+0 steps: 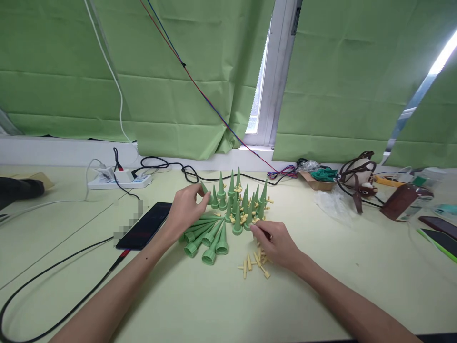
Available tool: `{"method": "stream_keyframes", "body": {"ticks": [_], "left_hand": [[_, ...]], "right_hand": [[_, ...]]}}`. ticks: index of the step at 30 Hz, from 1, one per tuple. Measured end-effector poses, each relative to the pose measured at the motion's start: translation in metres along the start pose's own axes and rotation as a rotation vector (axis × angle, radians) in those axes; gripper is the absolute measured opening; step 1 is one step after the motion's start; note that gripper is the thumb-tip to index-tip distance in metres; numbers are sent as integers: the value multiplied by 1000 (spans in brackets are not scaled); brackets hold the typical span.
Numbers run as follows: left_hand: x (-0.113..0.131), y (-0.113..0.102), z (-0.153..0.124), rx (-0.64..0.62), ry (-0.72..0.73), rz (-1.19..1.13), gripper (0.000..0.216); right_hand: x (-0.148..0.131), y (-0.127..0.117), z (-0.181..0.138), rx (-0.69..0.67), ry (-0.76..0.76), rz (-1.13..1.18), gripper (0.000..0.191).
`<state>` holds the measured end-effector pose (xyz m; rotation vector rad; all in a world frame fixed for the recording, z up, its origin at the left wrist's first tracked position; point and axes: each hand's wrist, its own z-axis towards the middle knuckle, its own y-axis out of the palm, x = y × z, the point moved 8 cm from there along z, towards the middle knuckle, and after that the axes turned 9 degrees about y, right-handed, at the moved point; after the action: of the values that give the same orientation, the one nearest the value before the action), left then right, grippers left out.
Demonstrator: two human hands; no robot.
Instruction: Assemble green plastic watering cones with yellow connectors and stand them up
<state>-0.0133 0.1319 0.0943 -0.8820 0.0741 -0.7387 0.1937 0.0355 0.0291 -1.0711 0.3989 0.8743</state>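
My left hand (186, 208) pinches the tip of a green plastic cone (205, 189) at the left edge of a group of upright green cones (238, 200). Small yellow pegs sit among those standing cones. Several more green cones (207, 237) lie flat in a fan below my left hand. My right hand (277, 244) rests on the table beside a loose scatter of yellow pegs (254, 263), its fingers curled together near the front cones; whatever they hold is too small to make out.
A black phone (144, 232) with a cable lies left of the cones. A white power strip (119, 179) and black cables sit at the back left. Bags, a brown-strapped item (358, 177), a dark case (405, 201) and phones crowd the right. Green curtains hang behind.
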Motion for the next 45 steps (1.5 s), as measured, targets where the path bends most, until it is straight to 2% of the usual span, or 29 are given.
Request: {"method": "stream_keyframes", "body": {"ticks": [2, 4, 7, 10, 12, 16, 21, 39, 45], "left_hand": [[25, -15, -5, 132, 145, -71, 22], [54, -17, -15, 148, 331, -178, 17], [93, -2, -36, 35, 562, -288, 13], [116, 22, -57, -93, 691, -267, 12], [121, 38, -67, -193, 725, -204, 12], [113, 54, -70, -334, 623, -177, 16], [99, 57, -66, -432, 469, -232, 21], [92, 65, -65, -527, 333, -329, 27], [96, 63, -67, -536, 369, -305, 26]], "right_hand": [[4, -4, 2, 1, 1, -29, 40], [8, -8, 5, 8, 0, -68, 39], [15, -11, 8, -13, 16, -148, 37], [20, -9, 10, -94, 44, -236, 35], [22, -7, 10, -148, 56, -288, 31], [23, -2, 7, -255, 75, -369, 23], [30, 2, 4, -301, 127, -434, 11], [34, 11, -2, -365, 185, -488, 9], [35, 12, -2, -359, 210, -470, 8]]}}
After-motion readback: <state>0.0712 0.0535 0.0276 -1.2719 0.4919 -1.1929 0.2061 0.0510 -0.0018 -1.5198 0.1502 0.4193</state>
